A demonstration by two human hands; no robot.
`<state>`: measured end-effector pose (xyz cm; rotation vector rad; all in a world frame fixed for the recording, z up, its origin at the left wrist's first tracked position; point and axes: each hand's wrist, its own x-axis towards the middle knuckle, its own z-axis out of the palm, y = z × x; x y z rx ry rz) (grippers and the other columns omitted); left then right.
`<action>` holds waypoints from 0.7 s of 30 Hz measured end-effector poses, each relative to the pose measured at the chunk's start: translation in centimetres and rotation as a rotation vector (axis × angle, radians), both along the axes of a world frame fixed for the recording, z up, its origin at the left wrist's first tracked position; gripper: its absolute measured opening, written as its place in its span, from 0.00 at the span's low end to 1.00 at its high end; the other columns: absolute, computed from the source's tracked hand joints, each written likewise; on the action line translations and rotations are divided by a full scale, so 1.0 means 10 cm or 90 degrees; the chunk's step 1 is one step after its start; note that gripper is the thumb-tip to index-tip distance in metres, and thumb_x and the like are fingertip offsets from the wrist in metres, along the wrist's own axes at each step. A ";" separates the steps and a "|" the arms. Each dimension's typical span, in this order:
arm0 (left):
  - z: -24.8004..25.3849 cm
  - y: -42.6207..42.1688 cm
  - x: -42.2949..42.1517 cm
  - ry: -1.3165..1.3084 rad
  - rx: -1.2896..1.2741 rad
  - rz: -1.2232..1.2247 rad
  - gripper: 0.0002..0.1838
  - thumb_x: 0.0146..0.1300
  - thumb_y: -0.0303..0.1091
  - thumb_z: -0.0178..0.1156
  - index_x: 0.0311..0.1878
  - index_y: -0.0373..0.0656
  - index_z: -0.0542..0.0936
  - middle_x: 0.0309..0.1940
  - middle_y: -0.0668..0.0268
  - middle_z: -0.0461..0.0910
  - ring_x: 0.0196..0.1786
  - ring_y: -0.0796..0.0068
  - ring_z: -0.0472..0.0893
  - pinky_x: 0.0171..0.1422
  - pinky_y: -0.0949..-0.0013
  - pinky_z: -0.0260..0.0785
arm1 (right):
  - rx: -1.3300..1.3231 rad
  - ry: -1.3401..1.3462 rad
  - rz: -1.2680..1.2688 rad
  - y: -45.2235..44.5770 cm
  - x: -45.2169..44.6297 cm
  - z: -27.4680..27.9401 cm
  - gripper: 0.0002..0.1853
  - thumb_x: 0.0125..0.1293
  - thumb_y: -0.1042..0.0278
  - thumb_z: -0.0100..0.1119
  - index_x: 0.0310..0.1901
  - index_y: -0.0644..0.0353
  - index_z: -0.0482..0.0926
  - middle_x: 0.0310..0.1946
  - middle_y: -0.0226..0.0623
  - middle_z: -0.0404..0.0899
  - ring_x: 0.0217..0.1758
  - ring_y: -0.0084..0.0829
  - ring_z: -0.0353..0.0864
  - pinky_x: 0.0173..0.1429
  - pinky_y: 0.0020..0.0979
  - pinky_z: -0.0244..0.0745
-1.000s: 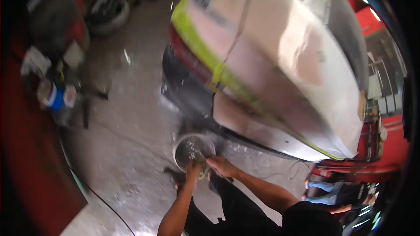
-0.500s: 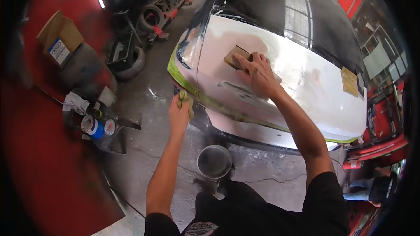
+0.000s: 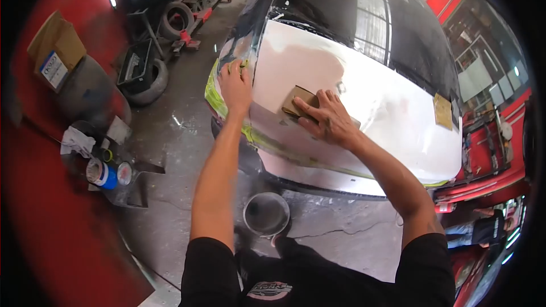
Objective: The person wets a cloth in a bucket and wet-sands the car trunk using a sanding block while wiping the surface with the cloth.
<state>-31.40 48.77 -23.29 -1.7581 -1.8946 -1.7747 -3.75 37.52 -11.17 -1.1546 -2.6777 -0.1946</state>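
Observation:
My right hand (image 3: 330, 118) presses a folded brown sheet of sandpaper (image 3: 298, 98) against the white-and-pinkish rear panel (image 3: 409, 119) of a car, its index finger and thumb over the sheet. Farther left, my left hand (image 3: 235, 92) rests against the car's rear corner by the tail lamp area. A bit of crumpled yellow-green cloth (image 3: 244, 63) shows at its fingertips; most of it is hidden by the hand. Yellow-green masking tape (image 3: 214, 96) runs along the corner and the panel's lower edge.
A round bucket (image 3: 266, 214) stands on the floor below the bumper. Another brown sandpaper sheet (image 3: 442, 112) lies on the panel's right side. At left are a small stand with a blue-white can (image 3: 101, 174), tyres (image 3: 177, 18) and a cardboard box (image 3: 57, 51). Another person (image 3: 486, 228) is at far right.
My left hand has risen from beside the bumper to the car's corner, carrying the cloth. My right hand has slid the sandpaper down the panel. The view has shifted slightly.

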 end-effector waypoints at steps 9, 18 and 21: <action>0.16 -0.05 0.03 -0.017 -0.075 0.033 0.18 0.75 0.35 0.62 0.66 0.50 0.82 0.64 0.53 0.79 0.64 0.41 0.78 0.69 0.39 0.71 | 0.042 -0.009 -0.053 0.30 -0.51 0.01 0.26 0.78 0.50 0.64 0.75 0.41 0.81 0.50 0.54 0.76 0.56 0.53 0.76 0.64 0.50 0.73; 0.12 0.00 0.12 -0.070 -0.047 0.121 0.21 0.75 0.36 0.64 0.69 0.51 0.80 0.66 0.53 0.79 0.66 0.42 0.78 0.70 0.40 0.71 | 0.145 -0.005 -0.123 1.14 -0.68 -0.04 0.28 0.80 0.52 0.62 0.78 0.41 0.78 0.50 0.54 0.75 0.53 0.53 0.75 0.66 0.49 0.71; 0.16 -0.02 0.12 -0.068 -0.035 0.102 0.21 0.75 0.36 0.64 0.69 0.50 0.80 0.66 0.53 0.80 0.66 0.43 0.79 0.69 0.40 0.71 | 0.035 -0.047 -0.065 0.29 -0.62 0.03 0.27 0.80 0.51 0.62 0.78 0.41 0.79 0.51 0.56 0.75 0.53 0.54 0.75 0.63 0.51 0.73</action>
